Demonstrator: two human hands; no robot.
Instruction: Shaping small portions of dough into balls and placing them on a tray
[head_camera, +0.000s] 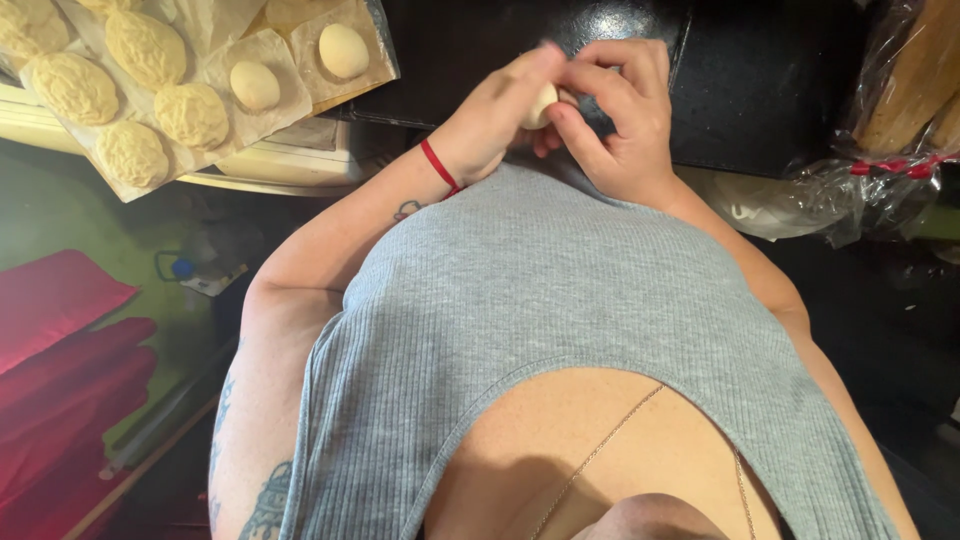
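My left hand (495, 115) and my right hand (620, 110) meet in front of my chest, over a black counter (760, 80). Both close around a small pale ball of dough (541, 105), which shows only between the fingers. A red string bracelet circles my left wrist. My grey ribbed top fills the lower part of the view and hides whatever lies below the hands.
At top left a tray (290, 160) carries paper squares with several shaped, textured dough pieces (190, 113) and two smooth dough balls (343, 50). A clear plastic bag with wooden rolling pins (900, 90) lies at top right. Red fabric (60, 350) sits lower left.
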